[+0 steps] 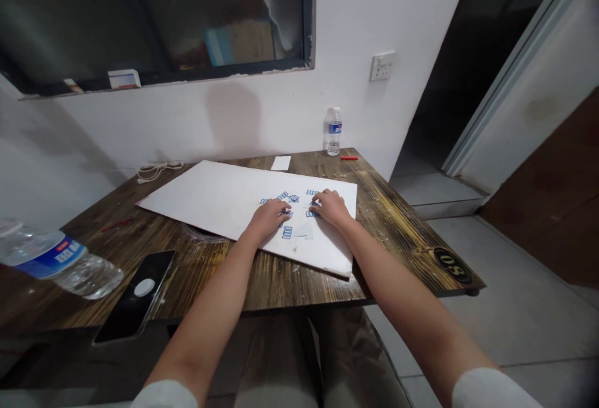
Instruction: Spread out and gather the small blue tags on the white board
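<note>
A white board (206, 196) lies at an angle across the wooden table. Small blue-lined rectangular marks or pieces (287, 233) are scattered over its right part; whether they are loose slips or drawn on cannot be told. My left hand (268, 218) rests among them, fingers bent and pointing right, thumb apart from the fingertips. On the right side of the cluster, my right hand (332, 207) touches down with curved fingers spread from the thumb, partly covering some of the blue marks. Between the hands sits another blue-lined mark (294, 198). No held object shows in either hand.
A large water bottle (60, 258) lies at left beside a black phone (138, 296) with a white round cap (144, 287) on it. Along the back are a white cable (159, 170), a white card (281, 163), a small bottle (334, 132) and a red pen (349, 158).
</note>
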Demonstrator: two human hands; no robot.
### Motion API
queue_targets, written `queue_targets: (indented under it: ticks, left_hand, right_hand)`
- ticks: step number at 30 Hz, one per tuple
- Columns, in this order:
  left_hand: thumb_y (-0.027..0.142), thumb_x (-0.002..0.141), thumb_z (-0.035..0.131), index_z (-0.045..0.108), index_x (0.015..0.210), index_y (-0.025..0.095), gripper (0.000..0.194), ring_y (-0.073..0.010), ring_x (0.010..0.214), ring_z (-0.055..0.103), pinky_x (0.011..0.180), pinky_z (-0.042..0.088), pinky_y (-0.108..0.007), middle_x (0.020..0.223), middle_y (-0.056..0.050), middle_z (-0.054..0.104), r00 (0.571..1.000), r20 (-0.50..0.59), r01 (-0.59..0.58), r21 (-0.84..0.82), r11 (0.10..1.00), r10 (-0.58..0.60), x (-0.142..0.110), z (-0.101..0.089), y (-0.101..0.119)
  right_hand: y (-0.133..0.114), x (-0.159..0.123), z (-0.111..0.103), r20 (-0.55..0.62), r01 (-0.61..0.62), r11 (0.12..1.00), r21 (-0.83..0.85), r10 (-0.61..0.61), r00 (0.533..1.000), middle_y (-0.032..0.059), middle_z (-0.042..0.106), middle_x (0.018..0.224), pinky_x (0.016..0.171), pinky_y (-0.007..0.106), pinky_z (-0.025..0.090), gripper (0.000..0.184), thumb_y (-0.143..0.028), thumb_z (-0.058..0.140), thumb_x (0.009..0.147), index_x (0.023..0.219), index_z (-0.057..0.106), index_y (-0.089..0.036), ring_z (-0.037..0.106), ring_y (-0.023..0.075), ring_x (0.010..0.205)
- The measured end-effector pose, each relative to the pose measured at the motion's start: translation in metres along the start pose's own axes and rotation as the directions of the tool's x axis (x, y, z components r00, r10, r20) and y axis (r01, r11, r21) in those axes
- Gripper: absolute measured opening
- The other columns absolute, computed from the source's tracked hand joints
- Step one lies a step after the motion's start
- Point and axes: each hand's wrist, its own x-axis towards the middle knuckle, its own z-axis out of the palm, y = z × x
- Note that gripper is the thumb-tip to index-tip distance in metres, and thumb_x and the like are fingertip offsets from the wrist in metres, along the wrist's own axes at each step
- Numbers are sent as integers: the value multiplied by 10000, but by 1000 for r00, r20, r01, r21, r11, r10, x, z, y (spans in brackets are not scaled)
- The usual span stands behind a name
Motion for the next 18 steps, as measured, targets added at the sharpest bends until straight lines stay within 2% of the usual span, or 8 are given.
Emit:
queue_targets:
  ticks: [10,14,16,18]
  left_hand:
    - [221,830,627,685,1076,211,253,-224,961,613,851,463,-329,1006,-66,666,995,-42,92,-75,993,-95,2,6,0]
    - [209,831,613,687,1063,196,244,-229,954,610,865,468,-348,985,-75,658,990,-76,115,-81,990,-121,3,6,0]
    - [205,830,609,690,1047,181,233,-233,955,610,881,471,-359,970,-82,653,988,-100,107,-86,990,-116,3,8,0]
    - [178,823,601,691,1036,175,231,-223,941,616,892,477,-359,978,-82,651,988,-121,76,-121,990,-91,4,9,-1]
  right_hand:
    - [-1,0,-1,13,15,1000,22,-16,1000,85,642,1125,821,354,398,200,-300,618,877,1040,715,-238,522,279,1066]
    - [0,0,-1,-36,17,999,48,-15,999,90,651,1105,816,346,410,209,-272,602,882,1055,713,-235,537,261,1027]
    - [0,0,-1,-85,56,996,63,-50,995,92,653,1121,834,357,420,209,-275,610,879,1055,718,-239,536,268,1039]
    - [-2,1,0,-119,169,982,85,-158,980,85,665,1137,865,376,432,205,-289,626,873,1047,727,-247,539,272,1053]
